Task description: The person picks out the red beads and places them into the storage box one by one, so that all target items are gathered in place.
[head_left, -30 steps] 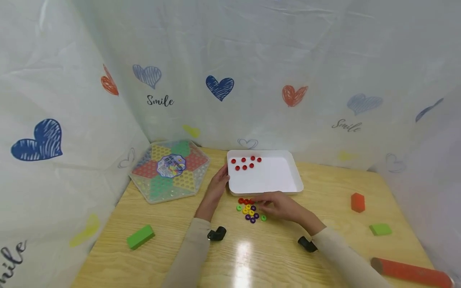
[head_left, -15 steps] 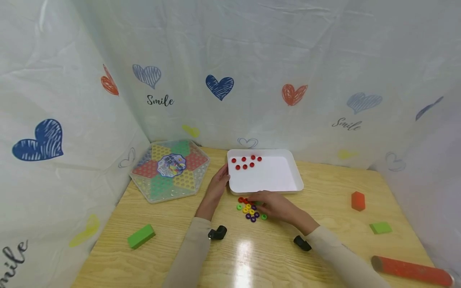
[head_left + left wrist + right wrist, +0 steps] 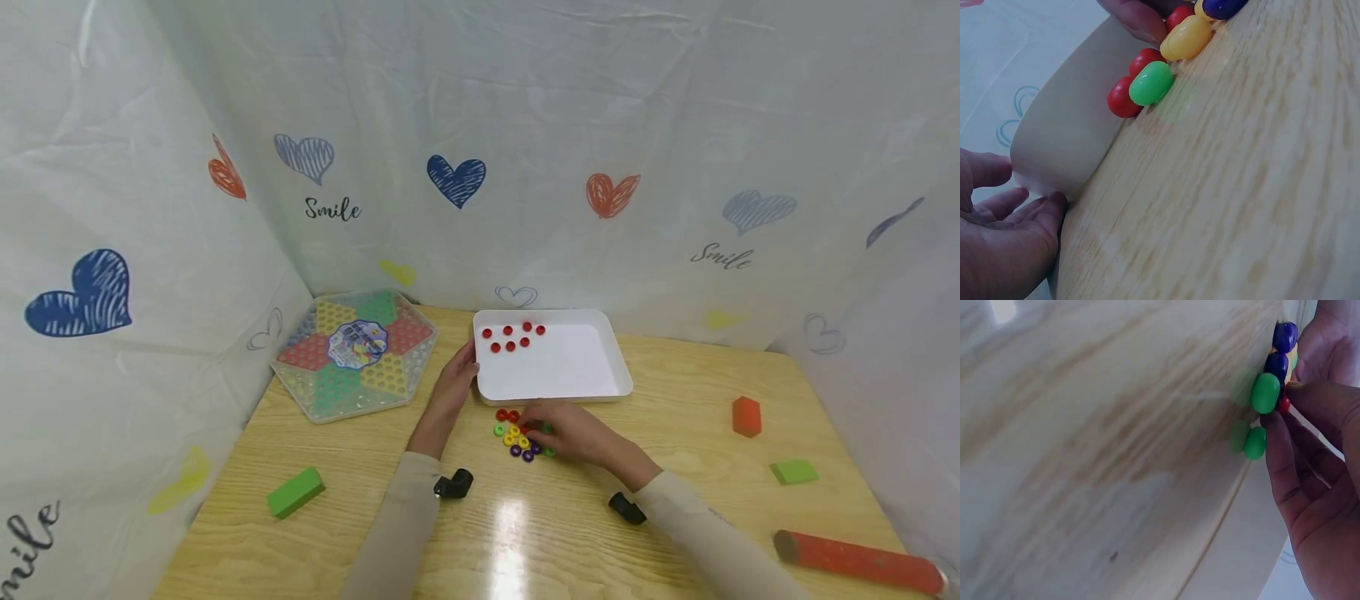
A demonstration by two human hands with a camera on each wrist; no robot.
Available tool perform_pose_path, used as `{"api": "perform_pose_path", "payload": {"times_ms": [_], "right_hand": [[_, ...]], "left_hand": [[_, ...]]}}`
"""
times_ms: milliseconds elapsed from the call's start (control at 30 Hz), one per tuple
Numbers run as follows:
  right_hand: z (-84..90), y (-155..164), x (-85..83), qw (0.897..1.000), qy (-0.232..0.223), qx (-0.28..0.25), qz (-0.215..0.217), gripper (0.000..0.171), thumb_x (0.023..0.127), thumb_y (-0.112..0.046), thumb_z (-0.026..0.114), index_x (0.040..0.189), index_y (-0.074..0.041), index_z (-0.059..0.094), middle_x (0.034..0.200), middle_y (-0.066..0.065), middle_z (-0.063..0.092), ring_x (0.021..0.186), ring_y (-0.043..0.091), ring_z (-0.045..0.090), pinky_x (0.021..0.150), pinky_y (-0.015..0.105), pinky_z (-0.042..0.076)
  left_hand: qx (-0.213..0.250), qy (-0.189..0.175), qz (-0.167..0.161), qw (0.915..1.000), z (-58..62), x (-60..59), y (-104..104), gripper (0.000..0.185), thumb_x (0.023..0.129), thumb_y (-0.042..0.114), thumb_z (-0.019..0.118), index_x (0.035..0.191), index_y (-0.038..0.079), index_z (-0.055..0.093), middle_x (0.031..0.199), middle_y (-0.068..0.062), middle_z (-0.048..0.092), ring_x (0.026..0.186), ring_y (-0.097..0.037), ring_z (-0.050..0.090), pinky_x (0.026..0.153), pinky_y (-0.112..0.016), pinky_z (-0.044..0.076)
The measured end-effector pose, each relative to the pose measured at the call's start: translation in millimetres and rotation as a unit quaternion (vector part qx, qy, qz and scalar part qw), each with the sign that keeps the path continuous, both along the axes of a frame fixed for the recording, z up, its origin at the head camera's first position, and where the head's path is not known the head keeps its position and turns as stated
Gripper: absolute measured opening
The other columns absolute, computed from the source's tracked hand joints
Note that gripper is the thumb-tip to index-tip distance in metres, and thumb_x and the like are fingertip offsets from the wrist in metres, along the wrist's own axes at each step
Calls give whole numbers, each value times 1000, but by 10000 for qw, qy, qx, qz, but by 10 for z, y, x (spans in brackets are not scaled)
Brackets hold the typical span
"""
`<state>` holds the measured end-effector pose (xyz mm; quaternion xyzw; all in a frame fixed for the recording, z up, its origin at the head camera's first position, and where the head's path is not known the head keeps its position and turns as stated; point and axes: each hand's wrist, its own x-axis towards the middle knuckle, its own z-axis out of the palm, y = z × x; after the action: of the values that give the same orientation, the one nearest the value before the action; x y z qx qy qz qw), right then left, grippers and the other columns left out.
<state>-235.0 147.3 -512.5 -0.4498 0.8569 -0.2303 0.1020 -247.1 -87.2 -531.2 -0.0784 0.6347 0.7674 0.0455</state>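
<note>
The left hand (image 3: 456,377) lay spread against the shallow white plastic tray (image 3: 570,371), apparently steadying it. Just before the tray, right-hand fingers (image 3: 1310,403) pinched a small red plastic bead (image 3: 1283,404) among the coloured beads (image 3: 517,437).

White tray (image 3: 570,371) — red beads (image 3: 512,337); heart-printed backdrop (image 3: 525,150).

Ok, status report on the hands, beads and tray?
Left hand open, steadying white tray. Right hand pinching a red bead in the pile. Nothing blocking.
</note>
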Motion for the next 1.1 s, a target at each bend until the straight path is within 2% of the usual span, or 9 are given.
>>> {"api": "perform_pose_path", "payload": {"times_ms": [500, 633, 800, 967, 1100], "right_hand": [[-55, -72, 25, 9989, 446, -49, -93, 12, 90, -22, 69, 102, -23, 68, 96, -15, 61, 83, 0, 53, 74, 22, 50], [18, -61, 56, 9994, 234, -97, -220, 12, 90, -21, 68, 102, -22, 68, 97, -14, 61, 84, -1, 54, 74, 20, 51], [210, 6, 62, 9966, -270, -716, -290, 15, 88, -11, 69, 103, -14, 69, 98, -8, 63, 86, 4, 60, 74, 22, 54], [317, 136, -87, 9931, -238, -1121, -264, 18, 87, -4, 68, 105, -9, 67, 101, -6, 64, 89, 7, 62, 73, 23, 56], [373, 272, -302, 9930, -169, -1097, -391, 18, 88, -7, 68, 106, -10, 67, 103, -7, 64, 92, 9, 62, 75, 26, 57]], "left_hand": [[11, -4, 6, 10000, 20, 11, 5, 51, 102, 9, 39, 152, 13, 29, 157, -7, 28, 145, -21, 25, 118, -41, 24], [19, 23, -39, 10000, 9, 15, 0, 51, 102, 9, 39, 152, 12, 28, 157, -8, 28, 145, -21, 23, 118, -42, 23], [95, 36, -40, 9999, 12, 26, -5, 51, 102, 8, 39, 152, 12, 28, 158, -9, 27, 145, -22, 24, 118, -42, 23], [104, 20, -1, 9999, 15, 20, -12, 51, 102, 8, 39, 152, 12, 28, 158, -9, 27, 145, -23, 25, 118, -42, 24], [98, 42, -10, 9999, 20, 20, -9, 51, 102, 8, 39, 152, 11, 28, 158, -9, 26, 145, -23, 24, 118, -42, 23]]}}
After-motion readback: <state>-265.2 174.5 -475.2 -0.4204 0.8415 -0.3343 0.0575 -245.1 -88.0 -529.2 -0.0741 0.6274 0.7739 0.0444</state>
